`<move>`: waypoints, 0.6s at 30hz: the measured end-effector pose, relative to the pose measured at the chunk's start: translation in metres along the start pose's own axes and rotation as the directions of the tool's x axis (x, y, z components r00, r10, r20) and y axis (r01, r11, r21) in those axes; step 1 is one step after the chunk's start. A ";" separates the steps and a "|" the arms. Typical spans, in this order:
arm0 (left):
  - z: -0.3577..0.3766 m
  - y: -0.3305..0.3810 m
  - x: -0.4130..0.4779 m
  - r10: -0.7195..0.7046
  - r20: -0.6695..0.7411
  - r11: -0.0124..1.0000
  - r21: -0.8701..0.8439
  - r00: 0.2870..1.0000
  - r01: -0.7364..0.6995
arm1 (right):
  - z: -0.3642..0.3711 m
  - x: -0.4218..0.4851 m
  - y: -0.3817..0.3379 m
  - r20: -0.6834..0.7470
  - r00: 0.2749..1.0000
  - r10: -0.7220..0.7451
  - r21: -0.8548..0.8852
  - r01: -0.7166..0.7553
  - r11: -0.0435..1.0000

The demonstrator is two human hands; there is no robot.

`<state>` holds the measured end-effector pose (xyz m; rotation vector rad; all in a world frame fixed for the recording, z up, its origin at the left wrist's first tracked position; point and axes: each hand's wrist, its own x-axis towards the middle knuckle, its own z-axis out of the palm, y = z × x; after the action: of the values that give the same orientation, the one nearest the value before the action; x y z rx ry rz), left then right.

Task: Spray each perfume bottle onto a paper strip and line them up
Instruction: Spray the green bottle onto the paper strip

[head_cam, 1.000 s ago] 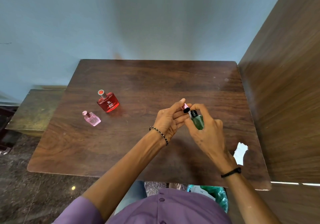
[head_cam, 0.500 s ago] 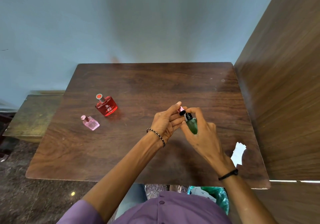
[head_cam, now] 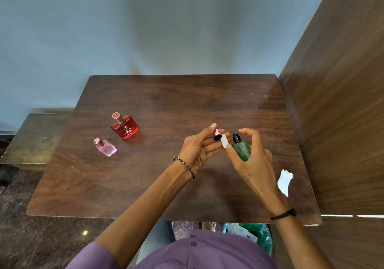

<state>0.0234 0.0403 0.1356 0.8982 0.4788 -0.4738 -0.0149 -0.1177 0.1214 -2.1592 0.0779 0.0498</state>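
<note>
Three bottles: red bottle (head_cam: 125, 128), pink bottle (head_cam: 106, 148) standing; right fingers (head_cam: 252, 135) grip green bottle (head_cam: 242, 150), left fingers (head_cam: 209, 144) pinch one paper strip (head_cam: 224, 141).

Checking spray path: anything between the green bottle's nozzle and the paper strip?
Nothing visible. The right hand's green bottle is uncapped; the paper strip in the left hand sits beside its nozzle, black cap beyond the strip.
</note>
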 end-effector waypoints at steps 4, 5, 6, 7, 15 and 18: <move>0.001 0.000 -0.001 0.009 0.019 1.000 0.016 1.000 -0.009 | -0.001 -0.003 -0.004 0.015 0.999 -0.042 0.010 0.042 0.999; 0.001 0.000 -0.002 0.012 0.022 1.000 0.028 1.000 -0.012 | 0.000 -0.003 -0.005 0.012 0.998 -0.064 0.012 0.064 0.998; 0.001 0.000 -0.002 0.015 0.027 0.999 0.042 1.000 -0.016 | 0.002 -0.003 -0.004 0.010 0.997 -0.082 0.016 0.082 0.996; 0.001 -0.001 -0.003 0.020 0.033 0.998 0.056 0.999 -0.021 | 0.005 -0.002 -0.002 0.012 0.996 -0.086 0.029 0.085 0.996; -0.005 -0.001 -0.005 0.055 0.079 0.986 0.155 0.995 -0.067 | 0.010 0.006 -0.006 0.215 0.970 0.114 0.391 -0.193 0.900; -0.006 0.000 -0.005 0.062 0.076 0.984 0.160 0.995 -0.074 | 0.011 0.007 -0.005 0.260 0.952 0.163 0.519 -0.280 0.807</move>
<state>0.0181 0.0465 0.1354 1.0479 0.3467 -0.4856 -0.0075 -0.1059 0.1195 -1.5421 0.2031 0.3454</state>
